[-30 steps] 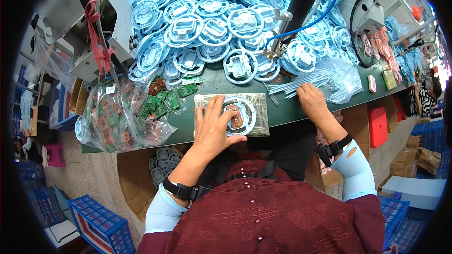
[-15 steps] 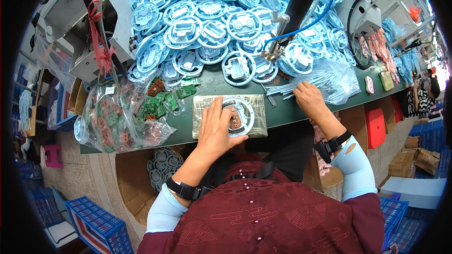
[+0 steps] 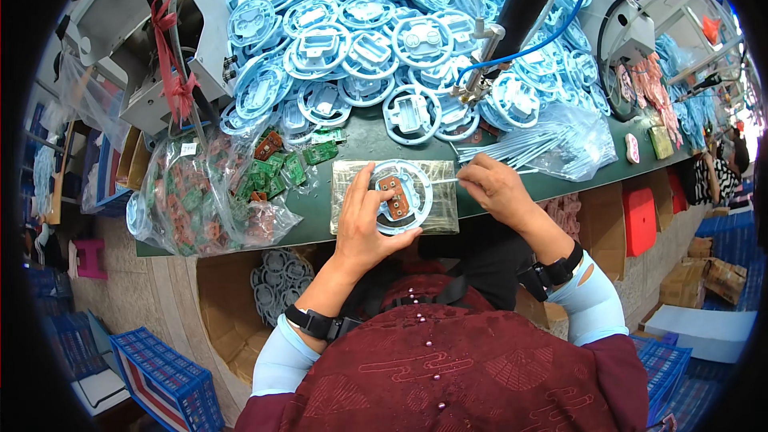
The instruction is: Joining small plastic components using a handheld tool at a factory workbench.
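A light-blue round plastic housing [image 3: 429, 194] lies on a flat block wrapped in yellowish tape [image 3: 446, 220]. Inside its ring sits an orange-brown circuit board [image 3: 394, 202]. My left hand [image 3: 360, 228] grips the housing from the left, thumb along the near edge and fingers reaching over the rim onto the board. Just right of the housing, my right hand [image 3: 498, 192] pinches a thin pale-blue stick [image 3: 445, 181]. The stick points left, its tip at or near the ring's right side; whether it touches cannot be made out.
A big heap of similar housings [image 3: 368, 56] covers the table's back. To the left are loose green circuit boards [image 3: 280, 172] and a clear bag of boards [image 3: 180, 200]. A plastic bag of pale sticks [image 3: 572, 144] lies right. A dark machine column [image 3: 528, 0] with a blue hose stands behind.
My right hand has moved left from the bag of sticks to beside the housing, bringing a stick with it. My left hand stays on the housing, its fingers slightly shifted.
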{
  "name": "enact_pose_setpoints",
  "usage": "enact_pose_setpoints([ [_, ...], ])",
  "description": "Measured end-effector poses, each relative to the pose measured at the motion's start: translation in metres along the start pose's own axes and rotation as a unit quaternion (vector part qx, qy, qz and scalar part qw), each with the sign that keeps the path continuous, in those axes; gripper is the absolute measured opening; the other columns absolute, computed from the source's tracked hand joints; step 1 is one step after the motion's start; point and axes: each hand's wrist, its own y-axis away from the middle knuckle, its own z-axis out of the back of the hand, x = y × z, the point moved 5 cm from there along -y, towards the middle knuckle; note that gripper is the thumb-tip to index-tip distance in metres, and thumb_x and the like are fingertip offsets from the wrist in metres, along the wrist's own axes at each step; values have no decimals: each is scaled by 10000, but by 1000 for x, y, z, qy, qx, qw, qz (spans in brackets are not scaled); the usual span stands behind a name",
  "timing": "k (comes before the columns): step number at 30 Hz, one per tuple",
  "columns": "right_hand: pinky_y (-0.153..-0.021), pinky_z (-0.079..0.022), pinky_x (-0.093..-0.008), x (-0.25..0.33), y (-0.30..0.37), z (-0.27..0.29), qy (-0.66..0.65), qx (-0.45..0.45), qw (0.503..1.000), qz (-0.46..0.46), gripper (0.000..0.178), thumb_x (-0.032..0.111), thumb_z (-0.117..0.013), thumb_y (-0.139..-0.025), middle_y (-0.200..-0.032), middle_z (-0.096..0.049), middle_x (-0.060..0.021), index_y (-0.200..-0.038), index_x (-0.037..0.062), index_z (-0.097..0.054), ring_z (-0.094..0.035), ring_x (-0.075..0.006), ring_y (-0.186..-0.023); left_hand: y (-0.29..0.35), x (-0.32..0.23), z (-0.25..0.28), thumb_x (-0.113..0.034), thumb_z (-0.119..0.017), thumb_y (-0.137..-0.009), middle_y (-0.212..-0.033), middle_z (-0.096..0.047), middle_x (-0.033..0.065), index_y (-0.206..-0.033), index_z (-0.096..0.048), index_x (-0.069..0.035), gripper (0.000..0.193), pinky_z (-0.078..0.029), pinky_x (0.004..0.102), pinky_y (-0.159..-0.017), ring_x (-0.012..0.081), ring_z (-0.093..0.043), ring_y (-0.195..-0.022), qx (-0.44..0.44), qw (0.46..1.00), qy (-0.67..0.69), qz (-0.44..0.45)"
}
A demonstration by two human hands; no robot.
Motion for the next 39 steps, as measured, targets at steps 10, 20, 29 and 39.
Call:
enact_pose_setpoints([
  [10,-728,-483,-370,1,-10,-25,-187,97,977,-32,125,105,-677,-889,-885,-582,-109,-982,22,-679,-603,-300,-828,-1,3,0,-265,-934,-537,-1453,-428,299,-1078,-609,-32,673,-394,498,-1071,459,-466,-1308,26,999,-18,-42],
  [20,-726,-490,-401,-2,-15,-30,-172,134,975,-41,136,164,-706,-862,-861,-613,-103,-947,58,-693,-628,-319,-850,0,5,-4,-253,-928,-533,-1453,-426,297,-1096,-606,-32,686,-391,502,-1071,461,-467,-1303,43,998,-21,-45],
  [29,-722,-483,-368,0,-14,-35,-136,55,989,21,144,97,-754,-805,-839,-618,-83,-929,52,-698,-611,-285,-850,-5,4,-6,-247,-928,-525,-1454,-426,295,-1103,-604,-42,693,-379,504,-1079,469,-461,-1302,54,997,-16,-45],
  [39,-978,-434,-321,-13,-100,122,-341,-336,878,17,529,52,-632,-824,-1195,-588,-118,-1323,-14,-470,-570,-189,-1133,-4,4,-4,-269,-936,-520,-1445,-434,293,-1098,-606,-60,697,-379,518,-1071,475,-457,-1292,60,996,-23,-56],
])
